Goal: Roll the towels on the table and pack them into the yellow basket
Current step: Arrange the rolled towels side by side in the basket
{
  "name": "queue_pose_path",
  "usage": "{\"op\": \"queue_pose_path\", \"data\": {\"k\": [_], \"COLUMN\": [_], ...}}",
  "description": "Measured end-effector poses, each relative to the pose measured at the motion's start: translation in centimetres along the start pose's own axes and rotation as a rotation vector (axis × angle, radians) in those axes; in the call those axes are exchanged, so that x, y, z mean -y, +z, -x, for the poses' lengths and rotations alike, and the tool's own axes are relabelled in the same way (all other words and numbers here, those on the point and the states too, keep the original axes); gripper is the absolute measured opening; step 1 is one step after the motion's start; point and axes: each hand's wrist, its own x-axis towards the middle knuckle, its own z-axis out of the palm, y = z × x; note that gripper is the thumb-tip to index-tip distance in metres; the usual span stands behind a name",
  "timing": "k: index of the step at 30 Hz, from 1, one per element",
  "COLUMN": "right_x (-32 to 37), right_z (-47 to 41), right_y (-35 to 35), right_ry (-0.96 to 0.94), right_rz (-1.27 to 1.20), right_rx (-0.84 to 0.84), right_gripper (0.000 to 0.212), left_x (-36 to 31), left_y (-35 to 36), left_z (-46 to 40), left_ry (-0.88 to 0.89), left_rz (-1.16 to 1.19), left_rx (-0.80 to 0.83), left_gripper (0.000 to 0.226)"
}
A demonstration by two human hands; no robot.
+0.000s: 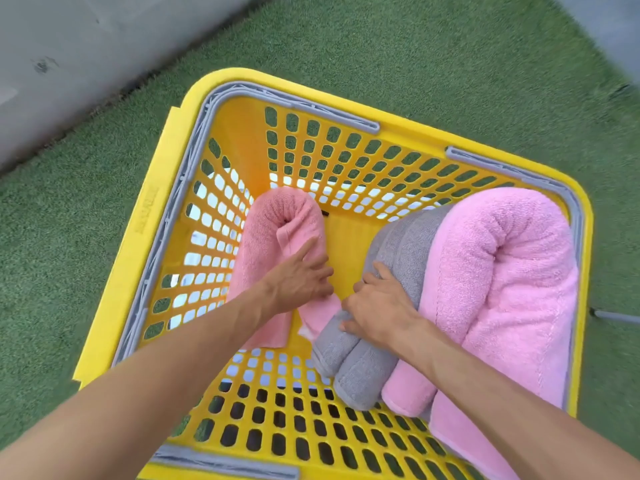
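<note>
Two bare forearms reach down from the near edge into the yellow perforated plastic basket [162,216], which stands on green artificial turf [415,57]. Grey handle bars [221,460] lie folded along the basket's rim, one of them at the near edge.

Nearest in the basket, against its near right side, lies the grey ribbed towel roll [360,372], bent double so that its two ends point toward the near wall. The right hand [377,308] rests on top of this roll about midway along it, fingers curled over the cloth and pressing into it — a grip on the grey towel rather than a flat touch.

Just beside it, filling the right wall of the basket from the near right corner up toward the far right corner, sits the large light pink fluffy towel roll [502,271], also bent in a U, touching the grey roll along its left side.

To the left, close to the left wall, the smaller salmon-pink towel roll [273,223] stands bent over, its fold pointing at the far wall and its loose ends trailing toward the middle of the floor. The left hand [298,282] lies on it with fingers straight and spread, forefinger extended along the cloth — touching, not clasping.

Between the two hands a strip of bare yellow floor shows. Beyond the far left corner runs a grey concrete strip [86,64].
</note>
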Motion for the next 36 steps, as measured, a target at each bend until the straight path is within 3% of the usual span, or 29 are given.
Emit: {"op": "queue_pose_path", "data": {"k": [3,6,8,10,12,15,18,20,24,27,29,31,33,36], "right_x": [-0.4,-0.1,0.4,0.8,1.3,1.4,0.9,0.8,0.3,-0.2,0.0,0.9,2.2,4.9], "right_z": [0.1,-0.2,-0.5,-0.6,-0.3,0.4,0.8,1.0,1.3,1.2,1.0,0.3,-1.1,-4.0], "right_y": [0.2,0.2,0.4,0.8,1.3,1.8,1.5,1.0,1.1,1.8,1.8,1.4,1.4,2.2], "right_ry": [-0.029,-0.043,-0.048,-0.082,-0.132,-0.187,-0.192,-0.206,-0.245,-0.243,-0.185,-0.051,0.148,0.459], "right_rz": [0.032,0.071,0.118,0.157,0.17,0.16,0.092,0.065,0.073,0.072,0.043,-0.056,-0.229,-0.48], "right_rx": [0.039,0.08,0.105,0.103,0.106,0.083,0.026,0.016,-0.035,-0.047,-0.067,-0.101,-0.146,-0.193], "right_gripper": [0.042,0.039,0.038,0.036,0.035,0.033,0.033,0.033,0.033,0.031,0.029,0.028,0.029,0.05], "left_x": [1.4,1.9,-0.2,-3.5,-5.7,-6.9,-7.5,-8.3,-7.2,-6.0,-5.0,-4.5,-4.4,-4.5], "left_y": [-0.6,-0.7,-1.0,-1.4,-1.6,-0.6,-0.9,-0.7,-0.1,0.8,0.7,0.1,-0.5,-0.8], "left_z": [0.8,2.3,2.4,2.0,1.1,-1.1,-2.7,-3.2,-1.9,0.1,1.2,1.9,2.7,4.3], "left_ry": [0.03,-0.076,-0.311,-0.692,-0.965,-1.023,-1.119,-1.064,-0.627,-0.381,-0.37,-0.49,-0.8,-1.241], "left_rz": [-0.02,0.013,0.134,0.459,0.688,0.727,0.796,0.861,1.073,0.983,0.928,0.79,0.633,0.731], "left_rx": [0.045,-0.003,-0.089,-0.147,-0.139,0.047,-0.037,-0.142,-0.256,-0.192,-0.169,-0.239,-0.296,-0.087], "left_gripper": [0.012,0.011,0.018,0.033,0.031,0.073,0.071,0.071,0.077,0.078,0.078,0.067,0.054,0.054]}}
